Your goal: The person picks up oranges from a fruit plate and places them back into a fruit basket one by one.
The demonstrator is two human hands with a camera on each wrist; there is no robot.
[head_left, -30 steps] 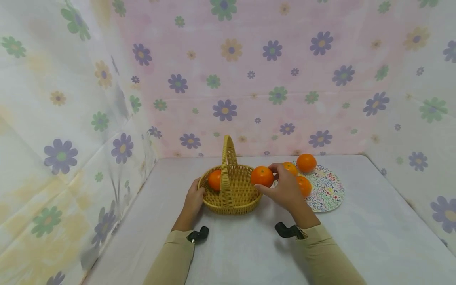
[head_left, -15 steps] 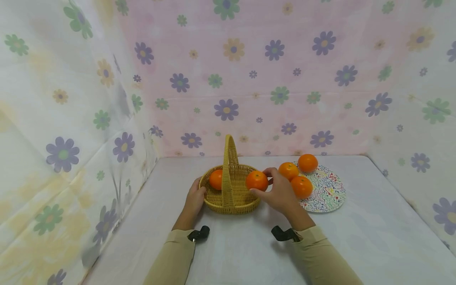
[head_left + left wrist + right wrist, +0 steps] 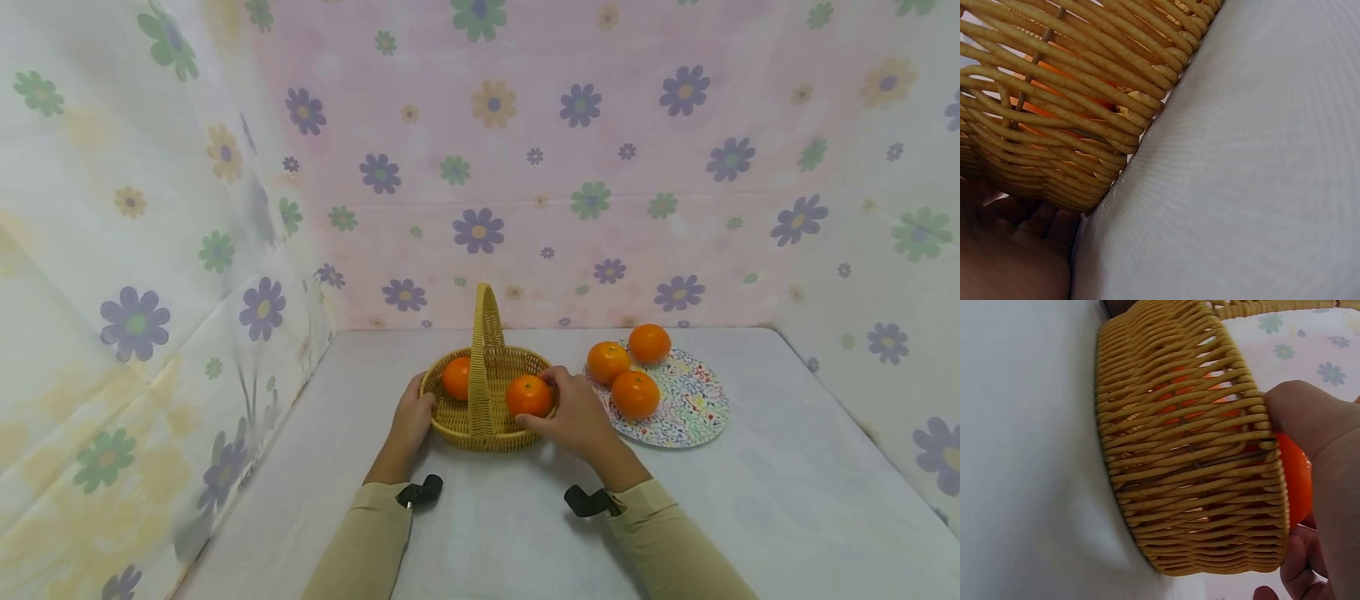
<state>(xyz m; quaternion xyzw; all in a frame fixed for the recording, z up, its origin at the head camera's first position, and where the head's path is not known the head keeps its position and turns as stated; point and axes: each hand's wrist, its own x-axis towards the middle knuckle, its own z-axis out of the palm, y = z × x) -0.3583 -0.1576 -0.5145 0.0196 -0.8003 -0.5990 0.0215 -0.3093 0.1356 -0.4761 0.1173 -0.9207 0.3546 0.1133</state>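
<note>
A yellow wicker basket (image 3: 487, 440) with a tall arched handle stands on the white table. My left hand (image 3: 411, 417) grips its left rim, thumb over the edge; in the left wrist view the fingers (image 3: 1035, 225) lie against the woven side, low by the tabletop. One orange (image 3: 456, 379) sits in the basket's left half, partly behind the handle. My right hand (image 3: 577, 417) holds a second orange (image 3: 528, 396) between thumb and fingers, inside the basket's right half. From the right wrist, that orange (image 3: 1296, 478) shows just above the rim, between thumb and fingers.
To the right lies a round plate (image 3: 693, 408) with a multicoloured speckled pattern. Three oranges (image 3: 636, 394) are grouped on its left and back part. Flowered cloth walls (image 3: 525, 183) enclose the table at the back and both sides.
My right hand has carried its orange left and down, from over the basket's right rim to inside it. The plate's oranges are more exposed now. My left hand keeps its hold on the rim.
</note>
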